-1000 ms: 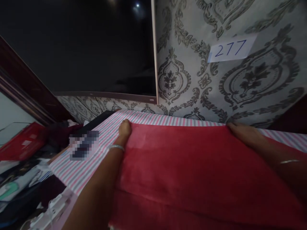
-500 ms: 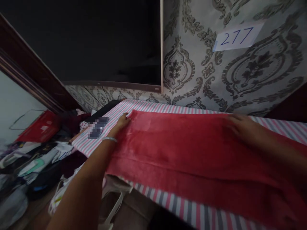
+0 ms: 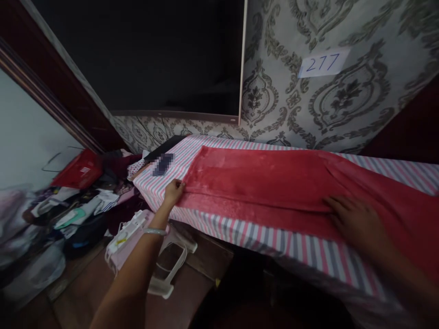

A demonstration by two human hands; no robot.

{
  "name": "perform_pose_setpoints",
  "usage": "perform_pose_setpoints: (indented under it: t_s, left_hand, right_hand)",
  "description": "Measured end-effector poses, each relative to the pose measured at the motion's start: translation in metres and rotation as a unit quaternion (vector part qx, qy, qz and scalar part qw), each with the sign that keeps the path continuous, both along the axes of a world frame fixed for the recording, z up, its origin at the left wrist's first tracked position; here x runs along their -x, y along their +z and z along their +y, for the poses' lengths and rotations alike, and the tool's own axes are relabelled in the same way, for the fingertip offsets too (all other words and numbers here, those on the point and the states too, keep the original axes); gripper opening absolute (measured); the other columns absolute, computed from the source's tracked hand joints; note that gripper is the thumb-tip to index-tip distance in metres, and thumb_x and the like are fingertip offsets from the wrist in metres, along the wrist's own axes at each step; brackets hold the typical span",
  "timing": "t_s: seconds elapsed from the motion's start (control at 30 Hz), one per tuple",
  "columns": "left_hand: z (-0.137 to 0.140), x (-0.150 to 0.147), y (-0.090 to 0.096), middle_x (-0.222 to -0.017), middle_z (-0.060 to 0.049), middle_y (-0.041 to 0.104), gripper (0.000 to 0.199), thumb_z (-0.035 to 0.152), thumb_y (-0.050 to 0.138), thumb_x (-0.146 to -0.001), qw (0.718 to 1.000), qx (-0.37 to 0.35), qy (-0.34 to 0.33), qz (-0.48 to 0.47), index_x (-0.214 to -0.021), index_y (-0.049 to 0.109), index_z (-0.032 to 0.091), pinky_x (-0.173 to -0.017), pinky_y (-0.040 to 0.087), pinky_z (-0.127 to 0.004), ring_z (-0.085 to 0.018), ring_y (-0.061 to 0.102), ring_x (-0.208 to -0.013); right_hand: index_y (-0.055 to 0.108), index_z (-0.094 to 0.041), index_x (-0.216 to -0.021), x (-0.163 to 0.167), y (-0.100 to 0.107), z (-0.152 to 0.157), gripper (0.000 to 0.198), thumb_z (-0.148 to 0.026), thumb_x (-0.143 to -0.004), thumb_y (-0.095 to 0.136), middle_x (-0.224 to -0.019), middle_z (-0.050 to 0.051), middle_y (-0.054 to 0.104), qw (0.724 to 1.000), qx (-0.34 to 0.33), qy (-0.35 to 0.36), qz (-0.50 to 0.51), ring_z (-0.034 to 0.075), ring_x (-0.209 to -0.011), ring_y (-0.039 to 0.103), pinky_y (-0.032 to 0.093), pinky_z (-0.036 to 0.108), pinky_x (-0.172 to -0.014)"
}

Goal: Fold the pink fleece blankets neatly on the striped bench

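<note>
Two bare hands have moved from the far edge of the long, soft-looking red cloth [image 3: 257, 176] to its near side — the far edge now lies fairly straight, so the attention seems to have passed to the near layer and its lengthwise fold. The left hand [image 3: 174, 192], a pale bangle [image 3: 155, 231] at its wrist, appears to pinch the near left edge between its fingers. The right hand [image 3: 353, 217] lies on top beside the fold, fingers loosely spread, gripping nothing that shows. The red cloth rests on a bench [image 3: 181, 160] draped in pink, grey and white striped fabric [image 3: 295, 246].

Its right end runs out of frame. The dark object [image 3: 163, 164] at the bench's left is pixelated beyond naming, and deep shadow fills the space below — I cannot tell what stands there.
</note>
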State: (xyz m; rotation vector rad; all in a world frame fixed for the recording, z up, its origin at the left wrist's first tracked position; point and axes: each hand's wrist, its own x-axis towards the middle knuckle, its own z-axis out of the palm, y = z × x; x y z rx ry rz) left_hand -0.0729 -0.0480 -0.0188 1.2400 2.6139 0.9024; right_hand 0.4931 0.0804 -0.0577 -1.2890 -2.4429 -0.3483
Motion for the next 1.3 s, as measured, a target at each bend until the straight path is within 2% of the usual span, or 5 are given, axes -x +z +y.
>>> perform_pose_setpoints:
  t_s: [0.33, 0.6, 0.73, 1.07, 1.3]
  left_hand:
    - [-0.005, -0.001, 0.013, -0.056, -0.001, 0.057, 0.026, 0.041, 0.054, -0.082, 0.999, -0.013, 0.011, -0.036, -0.062, 0.054, 0.023, -0.062, 0.045, -0.028, -0.02, 0.061, -0.069]
    - [-0.04, -0.002, 0.015, -0.052, 0.002, 0.051, 0.024, 0.036, 0.058, -0.075, 0.999, -0.007, -0.023, -0.043, -0.056, 0.052, 0.023, -0.062, 0.042, -0.028, -0.018, 0.057, -0.063]
    - [-0.041, -0.007, 0.011, -0.05, 0.001, 0.051, 0.024, 0.034, 0.057, -0.074, 0.999, -0.004, -0.022, -0.035, -0.053, 0.05, 0.024, -0.064, 0.042, -0.029, -0.02, 0.058, -0.066]
    - [-0.042, -0.003, 0.011, -0.051, 0.001, 0.052, 0.024, 0.044, 0.051, -0.072, 0.998, -0.03, -0.029, -0.056, -0.06, 0.055, 0.023, -0.059, 0.042, -0.028, -0.018, 0.054, -0.06]
    - [-0.04, -0.001, 0.011, -0.05, 0.0, 0.052, 0.02, 0.041, 0.054, -0.067, 0.999, -0.004, -0.028, -0.032, -0.057, 0.053, 0.024, -0.058, 0.039, -0.029, -0.02, 0.054, -0.06]
  right_hand:
    - [0.069, -0.015, -0.114, -0.005, 0.023, -0.003, 0.044, -0.025, -0.096, 0.029, -0.113, 0.02, 0.071, 0.981, 0.066, -0.097, 0.154, 0.031, -0.109, 0.067, 0.052, 0.042, -0.095]
    - [0.071, -0.024, -0.108, -0.054, 0.01, -0.03, 0.034, -0.028, -0.093, 0.041, -0.102, 0.016, 0.071, 0.992, 0.091, 0.024, 0.081, 0.033, -0.098, 0.065, 0.053, 0.047, -0.089]
    - [0.072, -0.02, -0.111, -0.047, 0.003, -0.042, 0.034, -0.025, -0.094, 0.043, -0.113, 0.017, 0.072, 0.995, 0.076, 0.034, 0.059, 0.033, -0.105, 0.066, 0.052, 0.046, -0.094]
    - [0.07, -0.021, -0.109, -0.045, -0.007, -0.034, 0.033, -0.032, -0.099, 0.04, -0.105, 0.012, 0.074, 0.977, -0.012, 0.055, 0.208, 0.029, -0.1, 0.068, 0.055, 0.046, -0.089]
    - [0.072, -0.019, -0.11, -0.048, -0.003, -0.043, 0.034, -0.026, -0.101, 0.04, -0.112, 0.014, 0.072, 0.989, 0.001, 0.087, 0.117, 0.027, -0.104, 0.065, 0.052, 0.044, -0.091]
